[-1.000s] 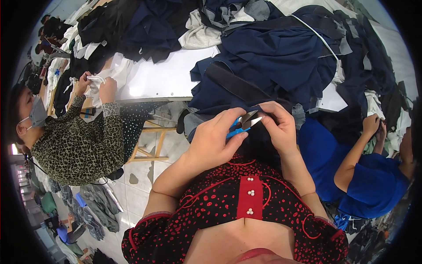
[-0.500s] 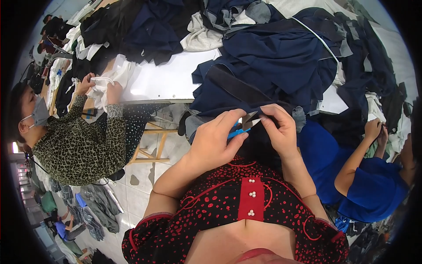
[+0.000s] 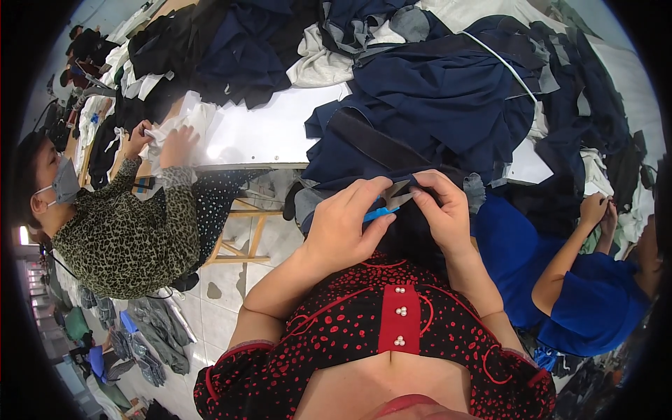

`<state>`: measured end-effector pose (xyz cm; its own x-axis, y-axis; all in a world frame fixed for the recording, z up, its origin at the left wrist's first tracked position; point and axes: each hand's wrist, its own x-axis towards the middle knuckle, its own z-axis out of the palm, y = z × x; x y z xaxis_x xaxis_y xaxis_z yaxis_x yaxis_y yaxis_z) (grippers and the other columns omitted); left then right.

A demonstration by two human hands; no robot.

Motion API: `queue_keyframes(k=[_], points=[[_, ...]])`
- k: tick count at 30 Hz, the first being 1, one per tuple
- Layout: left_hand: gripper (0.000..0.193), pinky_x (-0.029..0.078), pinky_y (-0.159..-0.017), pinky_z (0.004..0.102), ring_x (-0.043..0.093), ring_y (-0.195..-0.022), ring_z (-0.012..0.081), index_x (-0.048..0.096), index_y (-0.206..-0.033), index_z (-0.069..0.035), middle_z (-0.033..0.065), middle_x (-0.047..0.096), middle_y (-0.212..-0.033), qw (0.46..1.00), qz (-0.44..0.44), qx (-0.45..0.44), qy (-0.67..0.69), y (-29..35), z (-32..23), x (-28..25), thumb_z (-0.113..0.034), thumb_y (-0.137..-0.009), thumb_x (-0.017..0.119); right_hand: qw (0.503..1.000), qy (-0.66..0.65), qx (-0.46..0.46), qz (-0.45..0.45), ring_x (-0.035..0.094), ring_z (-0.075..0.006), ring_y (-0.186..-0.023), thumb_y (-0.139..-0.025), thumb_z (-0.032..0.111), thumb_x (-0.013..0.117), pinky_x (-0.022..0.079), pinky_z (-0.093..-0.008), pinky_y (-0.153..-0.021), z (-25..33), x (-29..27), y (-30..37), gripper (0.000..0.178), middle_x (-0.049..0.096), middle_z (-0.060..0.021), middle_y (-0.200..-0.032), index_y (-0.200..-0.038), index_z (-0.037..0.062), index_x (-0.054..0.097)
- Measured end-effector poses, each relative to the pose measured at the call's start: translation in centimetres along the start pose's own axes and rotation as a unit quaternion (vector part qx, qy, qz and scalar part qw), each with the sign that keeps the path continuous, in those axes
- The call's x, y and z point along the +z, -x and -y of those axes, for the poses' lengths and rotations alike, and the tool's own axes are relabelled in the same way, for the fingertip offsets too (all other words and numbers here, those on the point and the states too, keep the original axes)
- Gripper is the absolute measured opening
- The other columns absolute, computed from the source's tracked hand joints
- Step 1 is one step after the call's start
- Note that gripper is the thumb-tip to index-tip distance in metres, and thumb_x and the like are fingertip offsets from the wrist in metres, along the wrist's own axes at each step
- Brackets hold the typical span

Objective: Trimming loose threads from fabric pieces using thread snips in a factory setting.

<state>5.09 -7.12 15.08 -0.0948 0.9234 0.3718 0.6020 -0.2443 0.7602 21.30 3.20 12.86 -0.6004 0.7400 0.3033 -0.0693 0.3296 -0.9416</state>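
Observation:
In my left hand [image 3: 348, 222] is a pair of thread snips [image 3: 381, 213] with blue handles. Their two metal blades stand apart and point toward the fingers of my right hand [image 3: 446, 210]. Thumb and forefinger of that hand are pinched close to the blade tips, at the edge of a dark navy garment [image 3: 427, 105]. Whether a thread lies between the blades is too small to see. The garment spreads over the table and hangs down over its near edge, toward my lap.
A white tabletop [image 3: 252, 133] runs left, piled with dark cloth [image 3: 245, 52] and a white bundle [image 3: 318, 59]. At left a masked person [image 3: 126, 224] handles white fabric [image 3: 183, 124]; at right sits a person in blue [image 3: 595, 301]. A wooden stool [image 3: 241, 238] stands below the table.
My hands and the snips stay almost in place. The person at left has shifted a hand over the white fabric, which now lies more bunched.

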Motion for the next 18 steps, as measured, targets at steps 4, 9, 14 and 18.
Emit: queue_keyframes(k=[4, 9, 14, 18], points=[[0.038, 0.050, -0.065, 0.0334, 0.061, -0.076, 0.0297, 0.051, -0.114, -0.002, 0.0154, 0.060, -0.093, 0.991, 0.017, -0.024, 0.134, 0.3, 1.0, 0.4, -0.011, -0.080, 0.064, 1.000, 0.010, -0.015, -0.011, 0.058, -0.0183, -0.081, -0.082, -0.002, 0.057, 0.044, -0.0263, -0.075, 0.1, 0.1, 0.2, 0.012, 0.061, -0.0103, -0.087, -0.093, -0.0044, 0.060], [0.039, 0.050, -0.066, 0.0324, 0.062, -0.077, 0.0293, 0.052, -0.113, -0.002, 0.0147, 0.060, -0.094, 0.975, 0.027, -0.047, 0.214, 0.6, 0.9, 0.8, -0.010, -0.078, 0.066, 0.999, 0.034, -0.030, -0.020, 0.059, -0.0196, -0.081, -0.081, -0.003, 0.057, 0.045, -0.0271, -0.075, 0.3, 0.1, 0.4, 0.011, 0.062, -0.0111, -0.088, -0.092, -0.0043, 0.060], [0.039, 0.047, -0.067, 0.0280, 0.058, -0.075, 0.0180, 0.053, -0.113, 0.000, 0.0111, 0.058, -0.091, 0.997, -0.018, 0.017, 0.070, 0.3, 0.1, 0.7, -0.009, -0.077, 0.068, 0.999, 0.030, -0.036, -0.020, 0.060, -0.0198, -0.082, -0.081, -0.003, 0.058, 0.045, -0.0273, -0.075, 0.1, -0.1, 0.6, 0.012, 0.063, -0.0110, -0.088, -0.092, -0.0043, 0.060], [0.039, 0.049, -0.071, 0.0320, 0.062, -0.080, 0.0282, 0.052, -0.113, -0.001, 0.0147, 0.060, -0.095, 0.993, -0.001, -0.006, 0.114, 0.6, 0.0, 0.6, -0.010, -0.078, 0.066, 0.999, 0.012, -0.043, -0.023, 0.060, -0.0199, -0.083, -0.081, -0.003, 0.058, 0.046, -0.0272, -0.076, -0.1, -0.1, 0.9, 0.012, 0.063, -0.0111, -0.090, -0.092, -0.0042, 0.061]])
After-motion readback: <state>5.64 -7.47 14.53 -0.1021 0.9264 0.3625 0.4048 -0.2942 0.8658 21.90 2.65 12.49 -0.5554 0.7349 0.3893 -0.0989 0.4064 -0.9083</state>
